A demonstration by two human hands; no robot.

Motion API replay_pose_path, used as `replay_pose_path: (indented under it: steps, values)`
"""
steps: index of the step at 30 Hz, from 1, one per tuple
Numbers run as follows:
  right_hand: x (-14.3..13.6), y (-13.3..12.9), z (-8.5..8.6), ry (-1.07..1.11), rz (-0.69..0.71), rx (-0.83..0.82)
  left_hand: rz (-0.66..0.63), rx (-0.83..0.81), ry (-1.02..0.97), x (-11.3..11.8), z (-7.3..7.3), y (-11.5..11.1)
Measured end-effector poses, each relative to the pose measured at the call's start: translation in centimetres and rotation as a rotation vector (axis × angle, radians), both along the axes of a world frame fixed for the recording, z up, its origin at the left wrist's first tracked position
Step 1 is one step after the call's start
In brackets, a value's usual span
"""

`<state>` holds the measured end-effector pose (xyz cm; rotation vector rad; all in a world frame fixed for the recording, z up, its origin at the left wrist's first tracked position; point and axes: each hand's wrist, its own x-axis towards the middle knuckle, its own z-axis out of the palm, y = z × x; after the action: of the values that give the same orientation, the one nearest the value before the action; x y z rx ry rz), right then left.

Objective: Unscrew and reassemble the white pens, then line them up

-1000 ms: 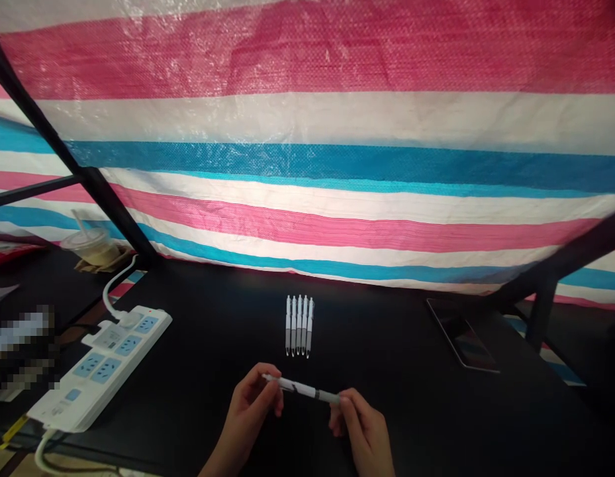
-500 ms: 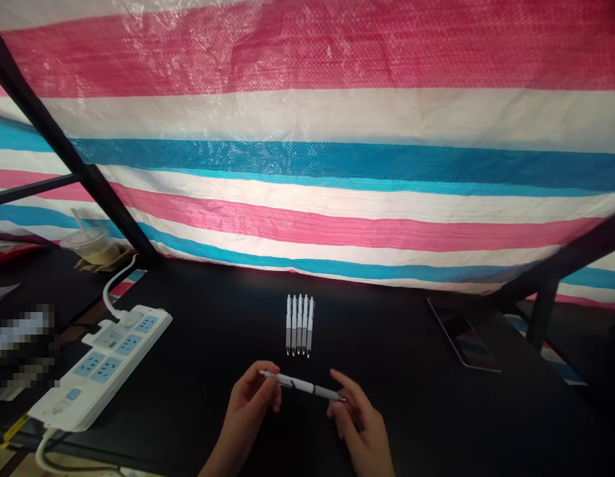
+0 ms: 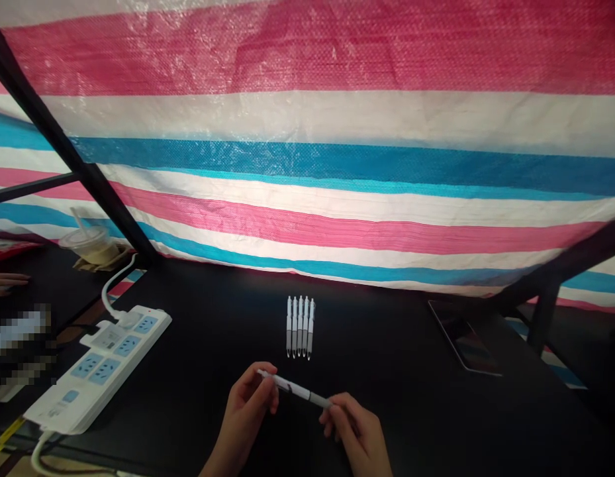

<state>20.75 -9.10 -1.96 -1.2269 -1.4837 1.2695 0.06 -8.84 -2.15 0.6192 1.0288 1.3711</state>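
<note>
A white pen with a grey grip section (image 3: 298, 390) is held in the air over the black table (image 3: 212, 331), its grey end lower and to the right. My left hand (image 3: 250, 397) pinches its white end between thumb and fingers. At the other end, the thumb and fingers of my right hand (image 3: 354, 424) close on the grey tip. Beyond my hands, several similar white and grey pens (image 3: 300, 326) lie side by side in a row, tips toward me.
A white power strip (image 3: 101, 368) with cables lies on the left. A dark tablet or phone (image 3: 465, 338) rests on the right. Far left are a lidded plastic cup (image 3: 91, 246) and another person's hand (image 3: 6, 281). Striped sheeting (image 3: 307, 159) hangs behind.
My right hand's fingers, apart before, have closed on the pen's grey end, which sits slightly lower and further left. Another person's hand has appeared at the far left.
</note>
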Motion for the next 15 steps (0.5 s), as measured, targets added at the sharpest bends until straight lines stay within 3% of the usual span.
replay_pose_path:
  steps: [6, 12, 15]
  values:
    - [-0.26, 0.02, 0.93, -0.012, 0.036, -0.008, -0.039, 0.005, -0.013, 0.05, 0.14, -0.13]
    - [-0.17, -0.11, 0.54, -0.079, 0.072, 0.023, -0.072, 0.12, 0.044, -0.49, -0.38, -0.35]
    - [-0.2, -0.02, 0.12, 0.0, 0.078, -0.013, -0.057, 0.186, 0.088, -0.72, -0.51, -0.54]
